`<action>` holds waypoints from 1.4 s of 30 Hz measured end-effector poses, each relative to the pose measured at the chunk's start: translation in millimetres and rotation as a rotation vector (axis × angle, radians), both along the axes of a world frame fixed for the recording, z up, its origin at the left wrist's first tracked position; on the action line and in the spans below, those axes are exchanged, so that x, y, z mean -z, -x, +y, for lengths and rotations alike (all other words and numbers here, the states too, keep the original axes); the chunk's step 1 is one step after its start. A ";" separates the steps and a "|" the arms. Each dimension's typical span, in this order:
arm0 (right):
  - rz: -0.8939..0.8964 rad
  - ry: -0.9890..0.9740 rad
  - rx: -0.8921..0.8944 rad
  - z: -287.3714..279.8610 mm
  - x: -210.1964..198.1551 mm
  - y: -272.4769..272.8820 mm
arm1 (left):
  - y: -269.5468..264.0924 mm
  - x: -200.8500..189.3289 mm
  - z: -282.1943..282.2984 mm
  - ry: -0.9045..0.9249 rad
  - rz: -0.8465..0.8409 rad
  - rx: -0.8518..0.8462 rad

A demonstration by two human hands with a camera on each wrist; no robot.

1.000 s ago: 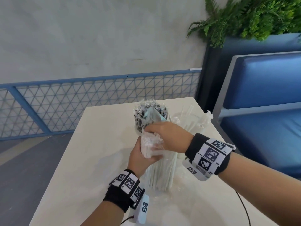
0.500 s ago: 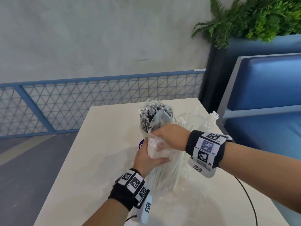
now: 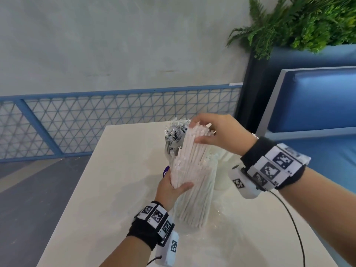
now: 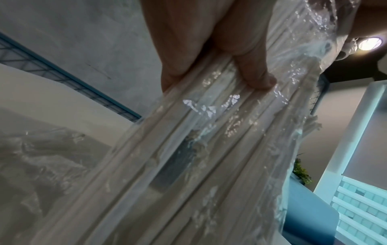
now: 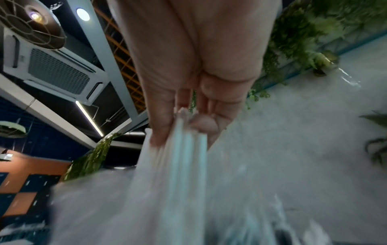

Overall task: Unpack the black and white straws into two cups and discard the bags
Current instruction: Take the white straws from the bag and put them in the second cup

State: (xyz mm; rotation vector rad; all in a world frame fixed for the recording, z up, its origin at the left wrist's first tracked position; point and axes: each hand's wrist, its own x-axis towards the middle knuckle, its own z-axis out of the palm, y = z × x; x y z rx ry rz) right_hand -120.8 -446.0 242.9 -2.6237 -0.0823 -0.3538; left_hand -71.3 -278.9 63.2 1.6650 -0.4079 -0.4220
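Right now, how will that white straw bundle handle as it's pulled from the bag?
White straws look loose and unbanded, so probably splay or slip singly; tops already fan under the right hand. Likely light. The clear bag looks thin, floppy and glossy, so possibly slippery in the left hand.

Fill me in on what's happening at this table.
A person is unpacking white straws from a clear bag. The left hand grips the bag around its middle while the right hand pinches the straws' tops above the bag's mouth. Black straws already stand in a cup behind.
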 end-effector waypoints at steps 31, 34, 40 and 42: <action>-0.237 -1.023 0.351 39.3 52.7 -19.0 | -1.8 -22.5 -1.4 -0.005 -0.194 0.102; -0.325 -1.138 0.357 25.1 24.4 -19.7 | -1.1 -23.9 -0.6 -0.002 -0.206 0.104; -0.205 -1.129 0.193 20.8 30.3 -13.0 | -2.0 -20.8 -3.4 0.023 -0.224 0.075; -0.102 -1.067 0.202 26.2 48.9 -10.9 | -1.3 -19.1 -5.2 0.013 -0.227 0.061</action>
